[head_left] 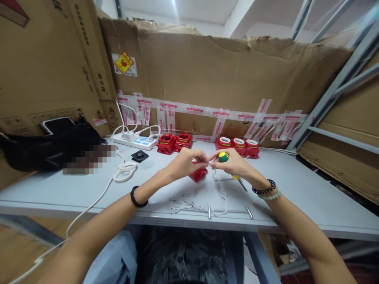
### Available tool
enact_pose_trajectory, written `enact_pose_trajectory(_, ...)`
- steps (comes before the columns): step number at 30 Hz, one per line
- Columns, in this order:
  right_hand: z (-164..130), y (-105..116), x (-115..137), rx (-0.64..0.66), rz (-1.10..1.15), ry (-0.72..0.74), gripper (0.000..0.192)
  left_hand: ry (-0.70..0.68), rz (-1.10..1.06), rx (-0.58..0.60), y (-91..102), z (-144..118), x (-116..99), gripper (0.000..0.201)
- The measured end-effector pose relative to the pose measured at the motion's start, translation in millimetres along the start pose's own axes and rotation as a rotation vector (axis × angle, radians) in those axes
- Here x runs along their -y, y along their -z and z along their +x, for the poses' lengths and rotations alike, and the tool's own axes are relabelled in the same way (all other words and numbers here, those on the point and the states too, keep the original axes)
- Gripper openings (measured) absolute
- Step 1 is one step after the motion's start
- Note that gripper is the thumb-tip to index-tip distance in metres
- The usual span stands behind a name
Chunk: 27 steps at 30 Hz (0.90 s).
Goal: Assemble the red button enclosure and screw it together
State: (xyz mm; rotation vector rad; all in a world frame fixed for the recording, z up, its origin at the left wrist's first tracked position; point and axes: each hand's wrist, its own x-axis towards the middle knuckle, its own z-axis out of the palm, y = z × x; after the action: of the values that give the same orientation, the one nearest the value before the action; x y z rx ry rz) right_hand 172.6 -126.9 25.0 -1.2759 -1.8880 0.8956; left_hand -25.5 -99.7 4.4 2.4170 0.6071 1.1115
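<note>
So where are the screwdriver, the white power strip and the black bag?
screwdriver (224, 156), head view, on its green-and-yellow handle top above the right hand.
white power strip (134, 141), head view, on its top face.
black bag (50, 148), head view, on its front side.

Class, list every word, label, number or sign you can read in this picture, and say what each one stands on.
No text can be read with certainty.
Yellow diamond sticker on the cardboard wall: red symbol, print too small.
Black print on the left cardboard box: characters too blurred.
Red-and-white tape strips: red lettering too small.
Pixelated patch beside the black bag: unreadable.
</note>
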Motion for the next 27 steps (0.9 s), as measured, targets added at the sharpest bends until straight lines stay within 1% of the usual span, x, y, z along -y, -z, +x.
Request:
enact_pose_trajectory(7, 0.1, -2.3, 0.1, 0.013, 0.027, -0.029, 0.026, 0.025, -0.073, -0.004, -0.2, 0.9, 0.6, 0.012)
enact_pose_trajectory(12, -1.8, -3.4, 4.4, 0.008, 0.014, -0.044, 0.026, 0.062, -0.206, 0.000, -4.7, 0.1, 3.5, 0.017)
enact_pose_trajectory(15, -1.7, -4.2, 2.3, 0.004, 0.003, -0.047, 0.027, 0.058, -0.276, 0.019, -7.5, -0.6, 6.8, 0.019)
enact_pose_trajectory(20, -0.4, -5.4, -2.9, -0.020, -0.011, -0.006, 0.023, 0.040, -0.319, 0.007, -10.0, -0.6, 8.6, 0.022)
enact_pose_trajectory(24, -2.1, -3.3, -0.1, -0.012, -0.046, 0.060, 0.023, 0.107, -0.254, -0.046, -7.1, 1.4, 7.7, 0.031)
enact_pose_trajectory(27, -4.2, -0.9, 2.6, -0.023, -0.079, 0.115, 0.022, 0.171, -0.249, 0.010, -4.0, 3.1, 9.2, 0.031)
